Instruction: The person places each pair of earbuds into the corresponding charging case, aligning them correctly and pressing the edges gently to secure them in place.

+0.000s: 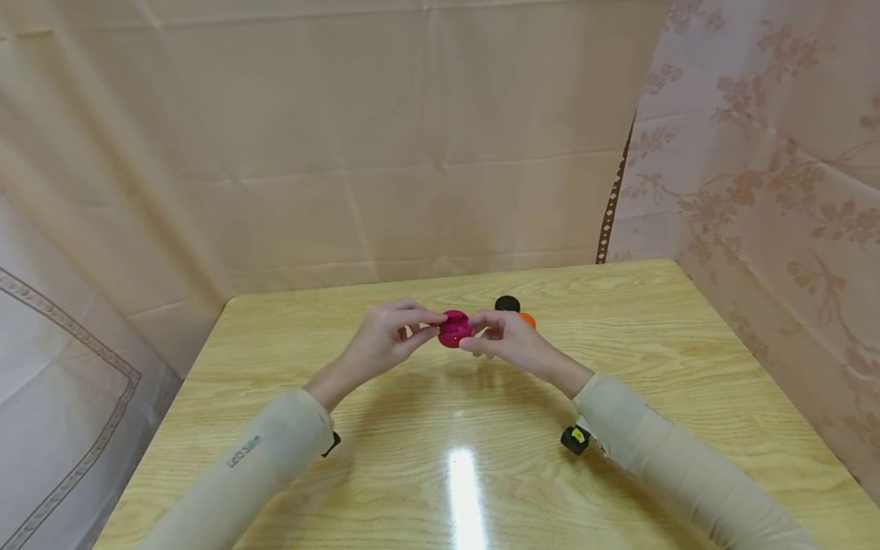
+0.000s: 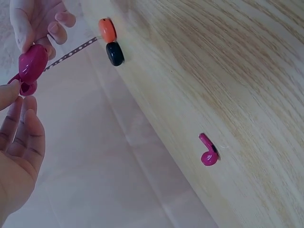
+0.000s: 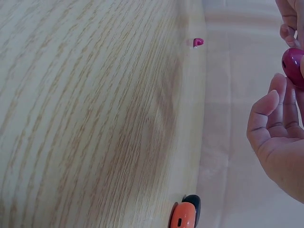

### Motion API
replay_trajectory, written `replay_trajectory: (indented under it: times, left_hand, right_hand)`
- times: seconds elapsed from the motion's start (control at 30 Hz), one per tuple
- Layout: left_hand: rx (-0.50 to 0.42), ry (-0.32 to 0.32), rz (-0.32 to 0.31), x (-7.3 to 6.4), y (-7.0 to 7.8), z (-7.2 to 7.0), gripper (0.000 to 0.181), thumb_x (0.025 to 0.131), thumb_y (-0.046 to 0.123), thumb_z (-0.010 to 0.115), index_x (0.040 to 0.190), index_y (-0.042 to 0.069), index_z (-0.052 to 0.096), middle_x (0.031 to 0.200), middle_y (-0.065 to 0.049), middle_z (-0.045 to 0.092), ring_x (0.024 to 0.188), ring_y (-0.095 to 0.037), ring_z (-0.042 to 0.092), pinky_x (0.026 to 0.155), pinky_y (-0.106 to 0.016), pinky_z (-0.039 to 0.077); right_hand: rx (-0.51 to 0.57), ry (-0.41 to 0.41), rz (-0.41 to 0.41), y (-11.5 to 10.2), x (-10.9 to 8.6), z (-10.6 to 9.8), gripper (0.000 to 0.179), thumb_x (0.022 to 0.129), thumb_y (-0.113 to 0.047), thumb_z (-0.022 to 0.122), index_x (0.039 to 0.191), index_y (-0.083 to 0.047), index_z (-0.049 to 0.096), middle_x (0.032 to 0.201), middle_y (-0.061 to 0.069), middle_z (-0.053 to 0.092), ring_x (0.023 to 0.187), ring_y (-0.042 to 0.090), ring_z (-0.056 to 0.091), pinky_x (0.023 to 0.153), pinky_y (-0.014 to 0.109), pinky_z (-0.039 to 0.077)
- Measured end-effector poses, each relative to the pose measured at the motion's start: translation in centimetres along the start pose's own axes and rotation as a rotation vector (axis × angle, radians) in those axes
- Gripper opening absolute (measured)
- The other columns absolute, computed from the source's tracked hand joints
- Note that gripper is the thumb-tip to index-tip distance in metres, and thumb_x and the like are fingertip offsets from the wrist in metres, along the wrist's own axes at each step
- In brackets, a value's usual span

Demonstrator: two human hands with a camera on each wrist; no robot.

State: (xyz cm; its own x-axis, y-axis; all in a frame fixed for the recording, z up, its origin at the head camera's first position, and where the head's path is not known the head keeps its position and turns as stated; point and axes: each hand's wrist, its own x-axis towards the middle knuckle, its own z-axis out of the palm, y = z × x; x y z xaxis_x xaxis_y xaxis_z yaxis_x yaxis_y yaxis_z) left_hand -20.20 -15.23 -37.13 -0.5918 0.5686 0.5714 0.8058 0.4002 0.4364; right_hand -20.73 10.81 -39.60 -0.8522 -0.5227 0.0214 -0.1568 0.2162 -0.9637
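Observation:
A magenta earbud case (image 1: 454,330) is held above the table with its lid raised. My right hand (image 1: 507,340) grips the case by its right side between thumb and fingers. At the case's left side, my left hand (image 1: 395,332) pinches a small magenta earbud (image 2: 28,89) with thumb and fingertips. The earbud touches or nearly touches the case; its seating is hidden by the fingers. Another magenta earbud (image 2: 209,157) lies loose on the tabletop, seen in both wrist views but not in the head view.
Close behind my right hand, a black case (image 1: 507,303) and an orange case (image 1: 528,319) lie side by side on the wooden table (image 1: 412,473). Beige curtain (image 1: 330,137) hangs along the table's far edge, and a patterned curtain (image 1: 791,191) on the right.

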Motion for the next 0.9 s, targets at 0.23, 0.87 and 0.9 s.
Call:
replay_trajectory:
  times: [0.23, 0.87, 0.9]
  left_hand:
    - [-0.005, -0.012, -0.010, 0.2, 0.3, 0.0, 0.024, 0.087, 0.004, 0.080, 0.111, 0.007, 0.078, 0.095, -0.004, 0.072, 0.070, -0.010, 0.062, 0.058, -0.021, 0.053]
    - [0.005, -0.023, -0.037, 0.4, 0.3, -0.3, 0.018, 0.090, 0.007, 0.079, 0.107, 0.004, 0.076, 0.100, -0.005, 0.075, 0.070, -0.011, 0.067, 0.060, -0.021, 0.054]
    - [0.006, -0.021, -0.036, 0.4, 0.3, -0.3, 0.018, 0.090, 0.007, 0.079, 0.107, 0.004, 0.076, 0.099, -0.005, 0.075, 0.070, -0.011, 0.067, 0.060, -0.021, 0.054]
  right_hand:
    - [-0.024, 0.003, 0.019, 0.6, 0.4, 0.0, 0.027, 0.096, -0.015, 0.073, 0.121, -0.004, 0.068, 0.109, 0.015, 0.067, 0.083, 0.027, 0.066, 0.074, 0.035, 0.054]
    - [-0.009, -0.011, -0.016, 1.5, 0.9, 0.1, 0.032, 0.093, -0.029, 0.077, 0.118, -0.011, 0.070, 0.104, 0.014, 0.070, 0.095, 0.053, 0.061, 0.083, 0.059, 0.052]
    - [-0.011, -0.013, -0.019, 1.5, 0.9, 0.2, 0.031, 0.093, -0.029, 0.077, 0.118, -0.011, 0.070, 0.104, 0.013, 0.070, 0.095, 0.054, 0.061, 0.083, 0.059, 0.052]
